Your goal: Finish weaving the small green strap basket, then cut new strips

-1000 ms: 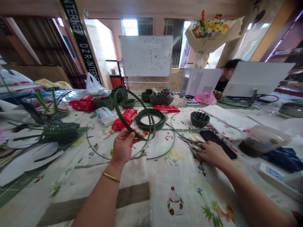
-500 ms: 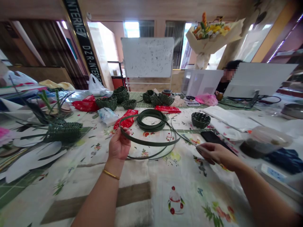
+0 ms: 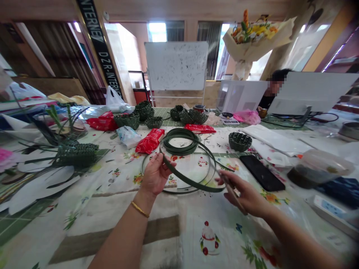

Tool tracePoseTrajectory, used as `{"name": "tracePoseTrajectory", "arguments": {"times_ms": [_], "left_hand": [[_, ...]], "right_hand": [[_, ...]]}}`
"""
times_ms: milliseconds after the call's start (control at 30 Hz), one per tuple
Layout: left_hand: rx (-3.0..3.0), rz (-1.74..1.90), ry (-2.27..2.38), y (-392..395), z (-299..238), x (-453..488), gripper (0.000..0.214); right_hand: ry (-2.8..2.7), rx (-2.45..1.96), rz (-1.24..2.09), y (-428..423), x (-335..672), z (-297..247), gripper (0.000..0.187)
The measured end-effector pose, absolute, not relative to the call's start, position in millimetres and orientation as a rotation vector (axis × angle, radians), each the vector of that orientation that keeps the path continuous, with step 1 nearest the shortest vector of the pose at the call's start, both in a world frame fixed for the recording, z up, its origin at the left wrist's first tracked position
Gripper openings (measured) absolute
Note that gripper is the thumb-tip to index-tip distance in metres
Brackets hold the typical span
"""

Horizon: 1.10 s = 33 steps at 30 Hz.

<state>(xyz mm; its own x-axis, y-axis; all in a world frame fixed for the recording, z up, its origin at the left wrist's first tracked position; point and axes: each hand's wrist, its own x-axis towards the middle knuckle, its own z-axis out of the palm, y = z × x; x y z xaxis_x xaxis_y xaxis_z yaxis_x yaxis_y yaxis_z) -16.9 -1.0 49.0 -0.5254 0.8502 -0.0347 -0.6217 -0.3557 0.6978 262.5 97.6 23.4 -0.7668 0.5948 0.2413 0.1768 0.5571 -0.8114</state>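
Note:
My left hand pinches a flat dark green strip, probably plant leaf, whose free end curves right toward my right hand. My right hand grips a slim pointed tool, its tip near the strip; the fingers hide part of it, and I cannot tell its exact kind. Thin green loops lie on the printed tablecloth beneath both hands. Just beyond them sits a tight coil of green strip. A black phone lies to the right of my right hand.
Several small woven green baskets stand across the table, and a woven green piece with loose strands lies left. Red packets lie beyond the loops. A plastic tub stands right. A seated person is behind white boards.
The strip has dropped from an upright loop to a low curve running right from my left hand. My right hand has left the tabletop by the phone and now holds the pointed tool.

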Motion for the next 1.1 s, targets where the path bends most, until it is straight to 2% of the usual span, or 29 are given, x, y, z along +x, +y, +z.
{"name": "tracePoseTrajectory", "arguments": {"times_ms": [100, 267, 400, 467, 567, 833, 1100], "left_hand": [[0.329, 2.1, 0.862, 3, 47, -26, 0.007], [0.36, 2.153, 0.839, 3, 46, -31, 0.008], [0.794, 1.634, 0.911, -1, 40, 6, 0.031], [1.023, 1.322, 1.026, -2, 33, 30, 0.032], [1.278, 1.202, 1.218, -2, 26, 50, 0.025], [0.996, 1.541, 1.034, -3, 29, 29, 0.028], [0.901, 1.502, 0.899, -5, 34, 59, 0.026]], "right_hand": [[-2.376, -0.625, 1.121, 87, 257, 23, 0.043], [-1.89, -0.643, 1.521, 78, 247, 23, 0.043], [-1.758, -0.759, 1.643, 74, 236, 16, 0.048], [-1.768, -0.768, 1.659, 68, 231, 11, 0.049], [-1.777, -0.723, 1.682, 60, 225, 6, 0.051], [-1.642, -0.768, 1.642, 63, 231, 15, 0.049], [-1.696, -0.717, 1.714, 51, 228, 20, 0.047]]}}
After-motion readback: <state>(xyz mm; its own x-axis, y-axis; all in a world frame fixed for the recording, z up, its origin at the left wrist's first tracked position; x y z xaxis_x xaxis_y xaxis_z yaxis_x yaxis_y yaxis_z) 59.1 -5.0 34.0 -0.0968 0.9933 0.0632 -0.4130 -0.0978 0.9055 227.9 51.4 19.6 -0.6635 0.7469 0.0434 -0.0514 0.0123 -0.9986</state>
